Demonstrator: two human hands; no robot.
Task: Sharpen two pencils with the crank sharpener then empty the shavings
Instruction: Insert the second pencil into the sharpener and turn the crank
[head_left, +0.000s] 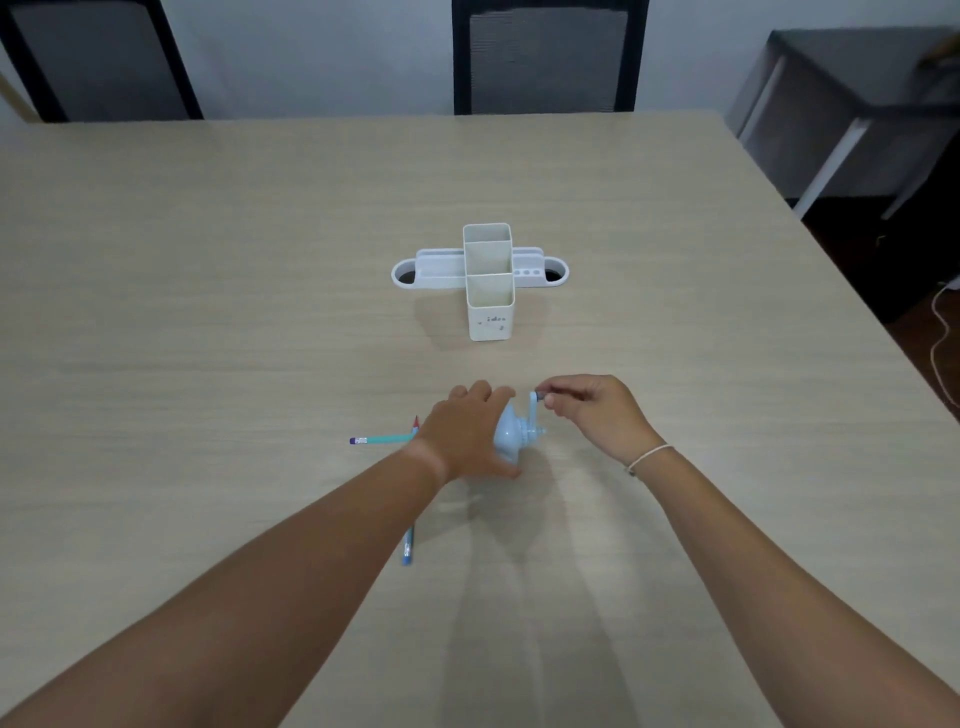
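The crank sharpener (511, 434) is pale blue, one pencil (382, 439) is teal with a purple end, the other pencil (409, 545) blue, the desk organiser (488, 280) white, the table (208, 312) light wood-grained beige.

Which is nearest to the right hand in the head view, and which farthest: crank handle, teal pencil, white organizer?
1. crank handle: pinched by the right hand.
2. white organizer: beyond, at table centre.
3. teal pencil: left, past the left hand.
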